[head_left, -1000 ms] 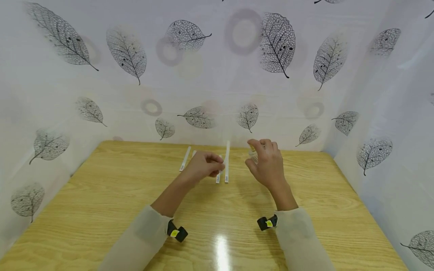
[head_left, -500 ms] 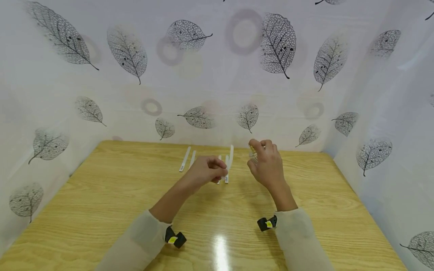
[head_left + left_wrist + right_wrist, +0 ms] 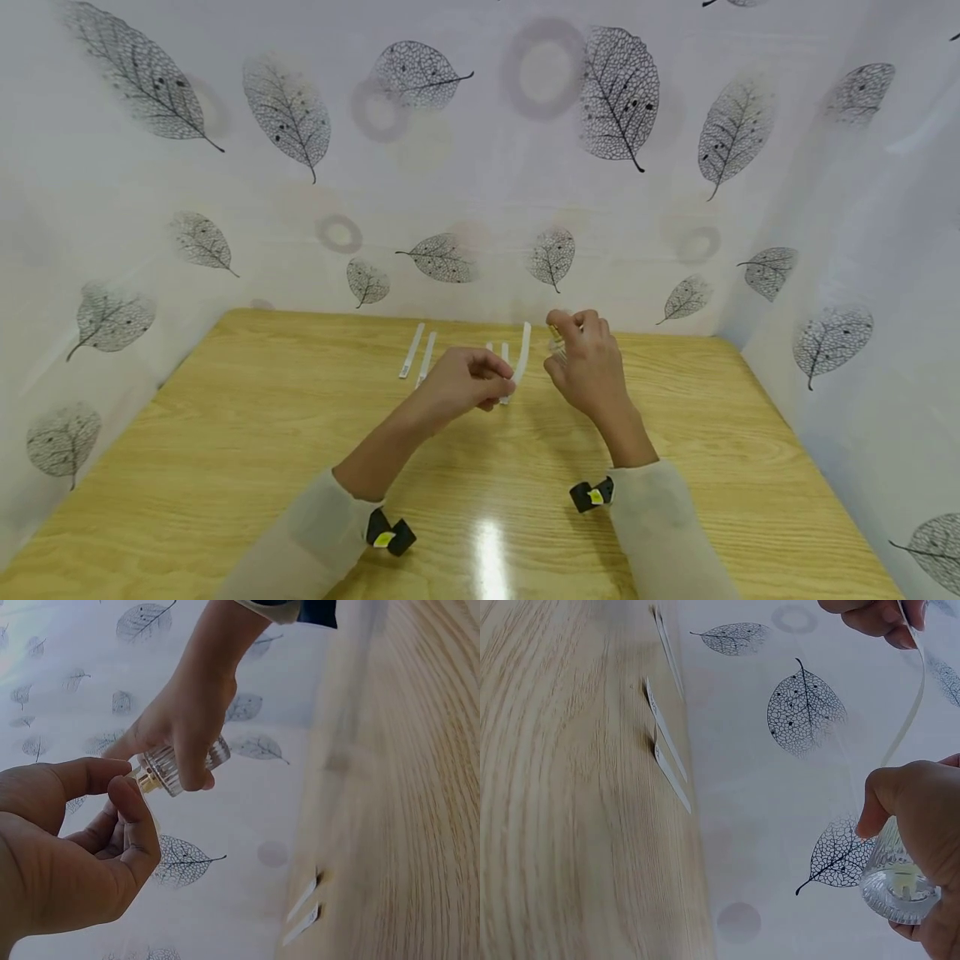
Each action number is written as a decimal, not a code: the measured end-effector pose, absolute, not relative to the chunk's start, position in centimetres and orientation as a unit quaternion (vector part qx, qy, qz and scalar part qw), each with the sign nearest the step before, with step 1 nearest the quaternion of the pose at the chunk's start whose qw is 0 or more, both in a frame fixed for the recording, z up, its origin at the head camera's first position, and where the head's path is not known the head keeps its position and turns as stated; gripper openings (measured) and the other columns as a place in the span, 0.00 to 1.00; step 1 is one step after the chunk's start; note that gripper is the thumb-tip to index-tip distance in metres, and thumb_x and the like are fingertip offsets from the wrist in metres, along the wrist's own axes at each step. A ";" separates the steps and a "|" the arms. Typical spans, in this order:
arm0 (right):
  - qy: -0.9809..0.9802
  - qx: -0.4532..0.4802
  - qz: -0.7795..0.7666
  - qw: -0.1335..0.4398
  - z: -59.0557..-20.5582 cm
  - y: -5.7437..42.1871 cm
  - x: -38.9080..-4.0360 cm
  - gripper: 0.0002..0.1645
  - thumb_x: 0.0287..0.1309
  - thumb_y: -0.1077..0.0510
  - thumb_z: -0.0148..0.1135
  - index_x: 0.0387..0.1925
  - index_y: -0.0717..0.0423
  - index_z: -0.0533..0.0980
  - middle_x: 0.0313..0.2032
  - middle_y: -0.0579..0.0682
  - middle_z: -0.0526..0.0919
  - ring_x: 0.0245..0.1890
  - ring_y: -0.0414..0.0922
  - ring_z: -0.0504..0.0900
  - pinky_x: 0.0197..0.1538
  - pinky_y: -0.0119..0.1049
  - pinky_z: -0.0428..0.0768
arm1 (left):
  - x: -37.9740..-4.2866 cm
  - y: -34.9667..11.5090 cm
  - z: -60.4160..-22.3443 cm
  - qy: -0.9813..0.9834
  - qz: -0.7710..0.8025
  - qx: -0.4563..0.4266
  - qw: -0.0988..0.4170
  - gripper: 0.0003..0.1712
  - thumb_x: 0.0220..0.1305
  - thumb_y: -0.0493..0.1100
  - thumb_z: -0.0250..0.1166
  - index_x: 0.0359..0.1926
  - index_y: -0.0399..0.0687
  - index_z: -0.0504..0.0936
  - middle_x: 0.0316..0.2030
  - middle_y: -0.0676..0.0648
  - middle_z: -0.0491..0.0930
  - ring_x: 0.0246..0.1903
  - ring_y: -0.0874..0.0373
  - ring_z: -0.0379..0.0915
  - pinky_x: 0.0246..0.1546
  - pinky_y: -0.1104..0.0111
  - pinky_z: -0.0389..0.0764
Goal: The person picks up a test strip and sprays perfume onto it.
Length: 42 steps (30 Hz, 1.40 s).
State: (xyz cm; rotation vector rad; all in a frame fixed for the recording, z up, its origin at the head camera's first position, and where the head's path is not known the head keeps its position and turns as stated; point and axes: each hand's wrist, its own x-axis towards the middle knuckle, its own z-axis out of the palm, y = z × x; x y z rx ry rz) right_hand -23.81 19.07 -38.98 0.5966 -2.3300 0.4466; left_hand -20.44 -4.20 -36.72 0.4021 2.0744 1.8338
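My left hand (image 3: pixel 472 379) pinches a white paper test strip (image 3: pixel 523 346) between thumb and fingertips. The strip stands up from the fingers and bends slightly. My right hand (image 3: pixel 592 362) grips a ribbed clear glass perfume bottle (image 3: pixel 900 892), held above the table and tilted. Its gold spray neck (image 3: pixel 149 780) faces the left hand, and the index finger lies over the bottle's top. In the head view the bottle is mostly hidden behind the right hand. From the right wrist, the strip's far end reaches close to the bottle's top, partly covered by the right hand.
Two white strips (image 3: pixel 411 352) lie on the wooden table (image 3: pixel 262 450) left of the left hand. Two more strips (image 3: pixel 673 780) lie just beyond it, partly hidden in the head view. A leaf-printed curtain (image 3: pixel 480 167) encloses the table's back and sides.
My left hand has shifted right with its strip, whose upper end now leans toward the bottle. The right hand with the bottle stays nearly in place.
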 end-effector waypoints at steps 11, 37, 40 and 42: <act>-0.891 0.234 0.193 0.339 -38.9 18.6 -23.7 0.33 0.46 0.66 0.65 0.55 0.47 0.66 0.40 0.61 0.71 0.30 0.58 0.70 0.28 0.46 0.69 | -19.4 -4.0 -35.8 0.726 0.644 0.171 0.169 0.09 0.66 0.40 0.70 0.44 0.39 0.84 0.35 0.43 0.84 0.33 0.54 0.80 0.37 0.64 0.85; -0.886 0.239 0.209 0.338 -38.8 18.5 -23.6 0.32 0.47 0.66 0.62 0.56 0.48 0.66 0.39 0.61 0.70 0.28 0.56 0.68 0.22 0.43 0.65 | -18.9 -3.9 -35.4 0.721 0.646 0.183 0.172 0.08 0.66 0.37 0.69 0.44 0.38 0.84 0.33 0.44 0.83 0.31 0.53 0.79 0.35 0.65 0.84; -0.887 0.237 0.206 0.339 -38.8 18.5 -23.6 0.33 0.47 0.67 0.63 0.56 0.48 0.67 0.39 0.62 0.70 0.28 0.57 0.69 0.22 0.44 0.66 | -19.0 -3.9 -35.4 0.722 0.644 0.183 0.173 0.08 0.67 0.37 0.69 0.44 0.38 0.84 0.34 0.44 0.83 0.31 0.54 0.79 0.35 0.65 0.84; -0.888 0.237 0.204 0.339 -38.8 18.5 -23.6 0.33 0.47 0.67 0.64 0.56 0.47 0.67 0.40 0.62 0.71 0.28 0.57 0.69 0.22 0.44 0.66 | -19.0 -3.9 -35.4 0.723 0.643 0.184 0.173 0.08 0.67 0.38 0.69 0.44 0.39 0.84 0.34 0.44 0.83 0.31 0.55 0.79 0.35 0.65 0.84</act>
